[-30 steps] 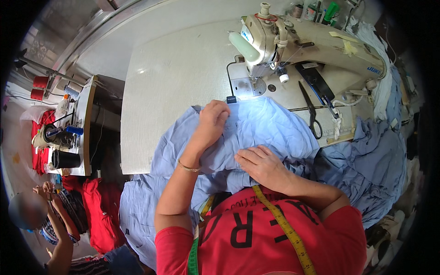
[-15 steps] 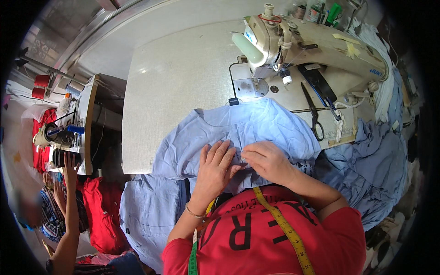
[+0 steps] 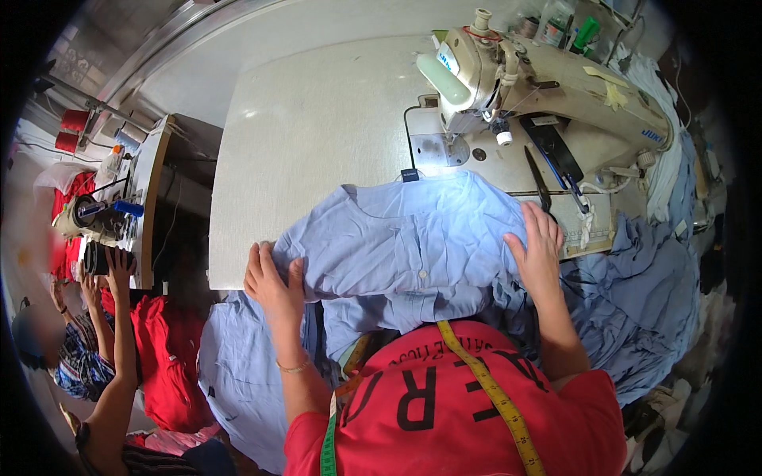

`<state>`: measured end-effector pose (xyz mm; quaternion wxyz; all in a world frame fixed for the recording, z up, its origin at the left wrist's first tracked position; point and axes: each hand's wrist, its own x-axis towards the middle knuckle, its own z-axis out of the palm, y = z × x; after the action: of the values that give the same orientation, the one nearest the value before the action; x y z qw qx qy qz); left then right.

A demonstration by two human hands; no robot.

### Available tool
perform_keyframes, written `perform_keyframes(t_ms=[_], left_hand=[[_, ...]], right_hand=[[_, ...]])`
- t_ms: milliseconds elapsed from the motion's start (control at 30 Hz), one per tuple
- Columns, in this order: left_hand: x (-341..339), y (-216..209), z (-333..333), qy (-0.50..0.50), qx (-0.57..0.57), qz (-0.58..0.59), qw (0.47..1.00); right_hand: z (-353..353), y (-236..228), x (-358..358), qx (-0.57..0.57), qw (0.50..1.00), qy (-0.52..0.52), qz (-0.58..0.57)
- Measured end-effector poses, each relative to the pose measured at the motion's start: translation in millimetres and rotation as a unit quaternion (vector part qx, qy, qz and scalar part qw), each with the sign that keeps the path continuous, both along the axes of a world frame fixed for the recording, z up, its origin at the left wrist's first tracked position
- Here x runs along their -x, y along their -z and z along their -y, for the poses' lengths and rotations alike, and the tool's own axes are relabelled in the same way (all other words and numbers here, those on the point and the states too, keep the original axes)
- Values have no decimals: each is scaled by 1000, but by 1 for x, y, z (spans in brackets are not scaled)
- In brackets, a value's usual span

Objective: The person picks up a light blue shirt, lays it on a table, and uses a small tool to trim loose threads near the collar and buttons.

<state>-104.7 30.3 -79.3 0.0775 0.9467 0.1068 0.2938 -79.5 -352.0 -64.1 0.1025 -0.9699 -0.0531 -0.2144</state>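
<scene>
A light blue shirt [image 3: 357, 250] lies spread at the front of the sewing table, its round neckline toward the sewing machine [image 3: 476, 71]. A dark label [image 3: 409, 174] sits at the collar, and a pale button [image 3: 423, 274] shows on the front placket. My left hand [image 3: 274, 289] rests at the shirt's left side, thumb apart from the fingers. At the opposite side, my right hand [image 3: 540, 250] lies on the cloth with its fingers spread. Both hands look open; the cloth under them is partly hidden.
Black scissors [image 3: 538, 178] and a black tray [image 3: 548, 147] lie right of the needle. More blue cloth [image 3: 635, 293] is heaped at the right. A yellow tape measure [image 3: 496, 393] hangs over my red shirt. A co-worker's hands [image 3: 119, 274] are at another machine on the left.
My hands have parted from the middle of the shirt to its two sides. The front lies flatter, and its button now shows. The co-worker's hands have shifted at the other machine.
</scene>
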Motion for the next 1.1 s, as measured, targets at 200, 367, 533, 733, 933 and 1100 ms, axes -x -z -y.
perform_keyframes(t_ms=[200, 367, 533, 733, 933, 1100], left_hand=[[0, -9, -21, 27, 330, 14, 943], [-13, -82, -75, -46, 42, 316, 947], [-116, -176, -99, 41, 88, 297, 950], [-132, -124, -116, 63, -69, 32, 995], [57, -30, -103, 173, 596, -71, 781], [101, 89, -100, 19, 626, -122, 770]], right_hand=[[1, 4, -11, -35, 998, -15, -59], [-35, -62, -2, -519, 831, -177, -96], [-130, -126, -65, -51, 947, -270, 165], [-185, -68, -145, 87, 974, -161, 131], [-130, -31, 13, -205, 859, -439, -163], [-80, -9, 37, -246, 750, -366, -493]])
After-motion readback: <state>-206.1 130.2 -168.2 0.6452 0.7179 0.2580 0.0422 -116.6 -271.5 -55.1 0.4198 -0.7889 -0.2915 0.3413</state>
